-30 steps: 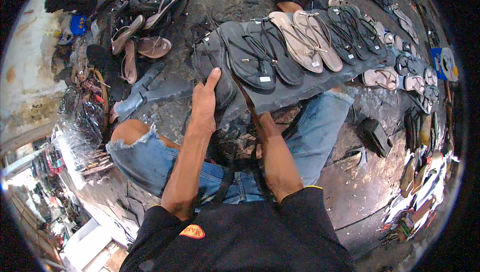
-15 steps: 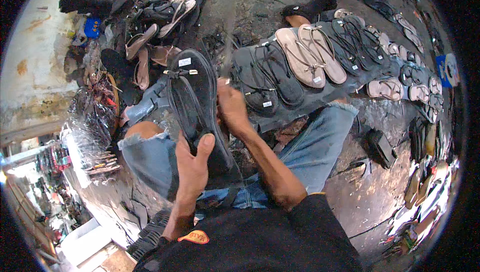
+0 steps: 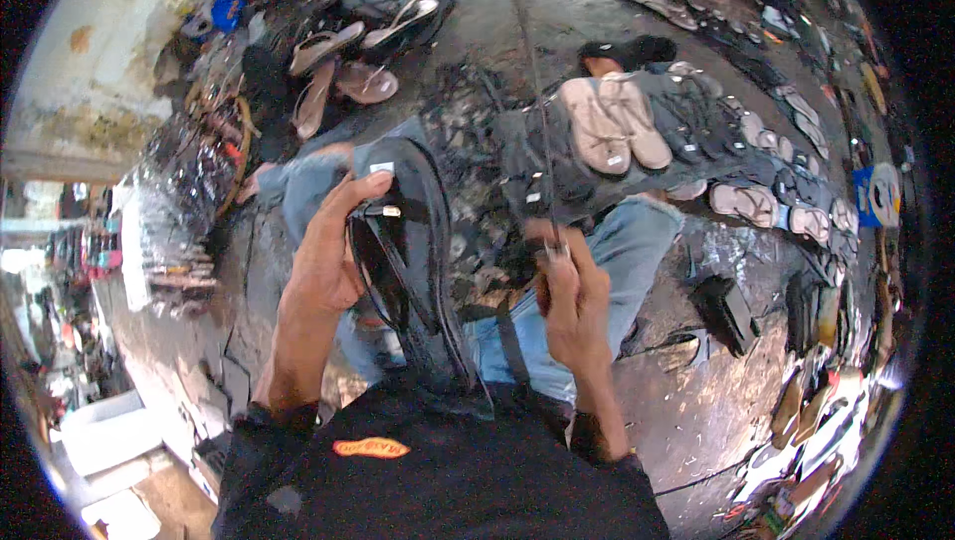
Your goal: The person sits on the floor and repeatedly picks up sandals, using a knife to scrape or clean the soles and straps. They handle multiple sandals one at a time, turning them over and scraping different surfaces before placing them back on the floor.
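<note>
My left hand (image 3: 328,252) grips a pair of black flip-flops (image 3: 413,242), held upright against my chest, thumb over the top edge. My right hand (image 3: 575,296) is closed around the handle of a long thin metal rod (image 3: 537,112) that points up and away from me. Both hands are raised above my knees, which are in torn blue jeans (image 3: 617,252). I cannot tell whether the rod touches the flip-flops.
A dark cloth (image 3: 557,157) ahead carries rows of flip-flops, including a tan pair (image 3: 615,122). More sandals (image 3: 343,53) are piled at the upper left and along the right rim (image 3: 796,212). The ground is dark, wet concrete (image 3: 696,421).
The black flip-flops have come up closer to my chest in my left hand. My right hand left them and now holds the thin rod.
</note>
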Action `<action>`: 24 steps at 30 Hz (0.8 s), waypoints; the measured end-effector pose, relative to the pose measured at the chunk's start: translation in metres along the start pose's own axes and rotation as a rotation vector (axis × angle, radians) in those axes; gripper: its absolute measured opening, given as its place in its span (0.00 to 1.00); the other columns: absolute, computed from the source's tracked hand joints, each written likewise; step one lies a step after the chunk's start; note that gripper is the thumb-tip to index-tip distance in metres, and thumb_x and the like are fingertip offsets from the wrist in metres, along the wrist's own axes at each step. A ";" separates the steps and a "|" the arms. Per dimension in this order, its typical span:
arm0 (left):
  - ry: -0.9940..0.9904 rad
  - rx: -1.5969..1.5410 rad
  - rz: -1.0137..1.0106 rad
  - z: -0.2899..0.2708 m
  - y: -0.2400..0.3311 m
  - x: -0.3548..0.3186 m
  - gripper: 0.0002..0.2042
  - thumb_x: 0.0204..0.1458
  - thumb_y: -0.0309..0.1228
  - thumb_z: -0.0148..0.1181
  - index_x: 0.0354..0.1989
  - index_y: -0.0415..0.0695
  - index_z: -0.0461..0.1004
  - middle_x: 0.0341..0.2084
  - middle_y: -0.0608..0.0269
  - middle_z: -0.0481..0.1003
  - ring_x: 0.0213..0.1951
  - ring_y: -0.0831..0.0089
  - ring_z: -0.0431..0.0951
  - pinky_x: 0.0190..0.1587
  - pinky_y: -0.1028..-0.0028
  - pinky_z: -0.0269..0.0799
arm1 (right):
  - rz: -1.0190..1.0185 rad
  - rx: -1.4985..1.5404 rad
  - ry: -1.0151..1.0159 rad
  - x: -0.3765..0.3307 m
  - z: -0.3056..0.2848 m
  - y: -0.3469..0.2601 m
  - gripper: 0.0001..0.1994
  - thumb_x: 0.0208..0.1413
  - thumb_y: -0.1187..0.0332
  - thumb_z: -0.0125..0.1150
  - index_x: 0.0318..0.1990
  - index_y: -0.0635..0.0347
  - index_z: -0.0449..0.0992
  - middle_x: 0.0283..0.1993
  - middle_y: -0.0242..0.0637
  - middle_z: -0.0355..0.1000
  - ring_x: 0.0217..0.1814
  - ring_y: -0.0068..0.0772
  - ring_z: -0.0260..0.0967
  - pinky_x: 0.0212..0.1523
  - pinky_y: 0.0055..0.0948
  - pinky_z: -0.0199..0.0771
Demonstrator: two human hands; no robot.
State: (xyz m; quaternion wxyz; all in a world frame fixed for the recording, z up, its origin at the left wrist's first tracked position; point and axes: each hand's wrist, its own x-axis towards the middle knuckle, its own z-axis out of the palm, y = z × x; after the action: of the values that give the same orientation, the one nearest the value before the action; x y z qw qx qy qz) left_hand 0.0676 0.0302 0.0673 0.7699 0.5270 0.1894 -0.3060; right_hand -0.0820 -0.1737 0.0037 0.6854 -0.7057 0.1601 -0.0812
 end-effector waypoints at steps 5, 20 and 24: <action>-0.001 -0.083 -0.151 -0.005 -0.023 -0.017 0.12 0.59 0.39 0.63 0.41 0.43 0.79 0.27 0.59 0.83 0.25 0.69 0.84 0.29 0.70 0.84 | 0.197 -0.298 -0.185 -0.126 -0.012 0.044 0.10 0.67 0.60 0.55 0.46 0.56 0.74 0.24 0.50 0.68 0.24 0.53 0.69 0.28 0.40 0.69; -0.122 0.163 -0.150 -0.008 -0.028 -0.018 0.19 0.63 0.30 0.61 0.62 0.42 0.69 0.48 0.63 0.79 0.46 0.72 0.82 0.49 0.68 0.82 | 0.124 -0.446 -0.163 -0.087 -0.004 0.066 0.15 0.66 0.52 0.57 0.45 0.55 0.72 0.26 0.52 0.73 0.29 0.62 0.73 0.28 0.51 0.68; -0.155 0.281 -0.141 -0.017 -0.026 -0.011 0.18 0.62 0.31 0.63 0.59 0.42 0.71 0.47 0.66 0.79 0.48 0.75 0.80 0.52 0.71 0.78 | 0.076 -0.477 -0.258 -0.018 -0.003 0.040 0.17 0.66 0.50 0.55 0.44 0.56 0.72 0.23 0.52 0.72 0.27 0.62 0.72 0.28 0.54 0.67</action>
State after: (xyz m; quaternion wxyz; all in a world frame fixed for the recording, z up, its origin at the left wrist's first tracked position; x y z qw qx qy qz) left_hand 0.0424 0.0418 0.0493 0.6774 0.5900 0.1214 -0.4222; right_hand -0.1042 -0.1708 -0.0343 0.5173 -0.8450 0.1125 0.0750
